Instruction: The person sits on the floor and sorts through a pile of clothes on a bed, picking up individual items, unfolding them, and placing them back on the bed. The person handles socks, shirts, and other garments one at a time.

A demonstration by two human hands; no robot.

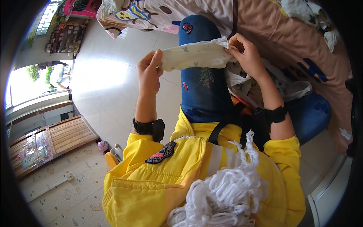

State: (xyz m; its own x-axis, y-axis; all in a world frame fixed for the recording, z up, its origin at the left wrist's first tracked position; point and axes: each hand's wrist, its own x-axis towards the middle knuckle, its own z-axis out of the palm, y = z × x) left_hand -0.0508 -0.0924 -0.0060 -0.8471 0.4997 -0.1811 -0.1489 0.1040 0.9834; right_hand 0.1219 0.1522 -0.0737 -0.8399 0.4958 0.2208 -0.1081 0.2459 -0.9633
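A cream cloth piece with a small bow print is stretched level between my two hands, above one leg in blue jeans. Its left end is pinched between the thumb and fingers of my left hand. My right hand grips the other end, where a gathered white edge shows. Whether it is a sock or a sleeve, I cannot tell. Under my right forearm lie white plastic bags, partly hidden by the arm. A bundle of white yarn hangs over the front of my yellow jacket.
A bed with a pink-brown cover runs along the far side and the right. White cloths lie on it. Tiled floor stretches left toward a bright doorway, a wooden door and a shoe rack.
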